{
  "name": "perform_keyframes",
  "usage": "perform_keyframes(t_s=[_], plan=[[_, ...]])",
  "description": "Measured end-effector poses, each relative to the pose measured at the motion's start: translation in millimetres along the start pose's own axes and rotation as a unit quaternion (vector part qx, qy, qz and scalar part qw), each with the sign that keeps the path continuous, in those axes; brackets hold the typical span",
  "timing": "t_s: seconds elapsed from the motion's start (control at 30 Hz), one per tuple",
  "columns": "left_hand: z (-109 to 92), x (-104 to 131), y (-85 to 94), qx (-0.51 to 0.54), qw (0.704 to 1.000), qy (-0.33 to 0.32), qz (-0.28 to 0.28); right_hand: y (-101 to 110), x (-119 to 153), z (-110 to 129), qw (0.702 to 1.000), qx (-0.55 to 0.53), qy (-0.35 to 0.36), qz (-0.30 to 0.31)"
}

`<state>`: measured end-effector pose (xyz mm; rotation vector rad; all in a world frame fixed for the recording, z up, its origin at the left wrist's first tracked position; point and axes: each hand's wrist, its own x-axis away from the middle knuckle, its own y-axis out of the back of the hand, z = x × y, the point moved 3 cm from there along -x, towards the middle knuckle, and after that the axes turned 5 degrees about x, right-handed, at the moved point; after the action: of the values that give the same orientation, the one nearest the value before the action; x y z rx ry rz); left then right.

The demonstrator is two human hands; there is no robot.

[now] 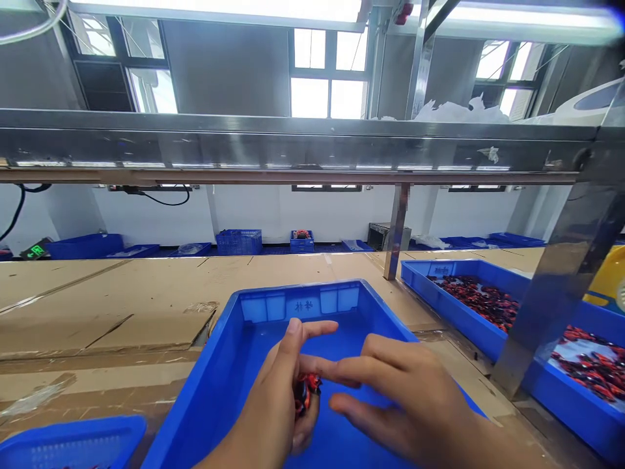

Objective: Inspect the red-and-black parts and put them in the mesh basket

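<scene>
Over a blue tray point(263, 352) my left hand point(278, 397) is curled around several small red and black pieces point(303, 394), which show between its thumb and fingers. My right hand point(400, 391) comes in from the right with its fingers apart. Its index finger reaches to the top of the pieces in my left hand, and its thumb is held away below. No piece can be seen held in my right hand. The visible floor of the tray below both hands is bare blue.
A long blue tray point(407, 273) with many red and black pieces stands at the right, behind a metal post point(551, 286). At the lower left is a small blue basket point(83, 433). A metal shelf beam point(293, 146) crosses above the cardboard-covered table point(122, 306).
</scene>
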<state>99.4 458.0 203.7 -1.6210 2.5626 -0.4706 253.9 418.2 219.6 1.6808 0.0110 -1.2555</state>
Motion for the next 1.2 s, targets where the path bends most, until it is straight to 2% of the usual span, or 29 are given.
perform_keyframes(t_s=[0.1, 0.2, 0.27, 0.37, 0.43, 0.57, 0.8, 0.97, 1.03, 1.07, 1.1, 1.13, 1.2], plan=[[-0.3, 2.9, -4.3, 0.018, 0.997, 0.046, 0.052, -3.4, 2.4, 5.3, 0.992, 0.101, 0.071, 0.017], [-1.2, 4.5, -7.5, 0.048, 0.993, 0.086, 0.070, -3.8, 1.5, 8.4, 0.988, 0.128, 0.080, 0.006], [-0.1, 4.2, -9.4, 0.060, 0.989, 0.113, 0.072, -2.0, -1.0, 10.2, 0.994, 0.091, 0.066, -0.005], [6.0, 2.9, -13.9, 0.056, 0.978, 0.167, 0.115, 0.4, -5.1, 13.3, 0.999, 0.007, 0.029, -0.019], [9.4, 1.5, -14.9, 0.037, 0.976, 0.164, 0.139, 0.2, -6.5, 15.6, 0.999, -0.010, 0.019, -0.024], [12.5, -0.9, -9.6, -0.031, 0.990, 0.095, 0.099, -3.7, -6.0, 15.2, 0.999, -0.027, 0.009, -0.025], [9.0, 5.0, -9.6, -0.080, 0.995, 0.035, 0.045, -6.9, -7.0, 15.1, 0.996, -0.080, 0.021, -0.040], [5.5, 0.5, -7.8, -0.059, 0.997, 0.033, 0.020, -0.7, -6.5, 18.1, 0.995, -0.069, -0.005, -0.077], [6.9, -3.4, -5.0, -0.010, 0.998, 0.067, 0.020, -1.2, -5.6, 12.3, 0.988, -0.126, -0.075, -0.058], [8.5, -5.4, -3.5, 0.036, 0.994, 0.097, 0.022, -3.3, -4.8, 7.0, 0.972, -0.189, -0.134, -0.031], [10.7, -7.2, -2.0, 0.090, 0.987, 0.135, 0.021, -7.1, -3.4, 0.9, 0.938, -0.279, -0.205, 0.006], [13.0, -8.7, -0.5, 0.143, 0.974, 0.172, 0.017, -12.1, -1.6, -4.8, 0.880, -0.382, -0.277, 0.046], [16.6, -11.2, 2.4, 0.227, 0.947, 0.225, -0.003, -20.9, 1.5, -12.6, 0.725, -0.565, -0.380, 0.103]])
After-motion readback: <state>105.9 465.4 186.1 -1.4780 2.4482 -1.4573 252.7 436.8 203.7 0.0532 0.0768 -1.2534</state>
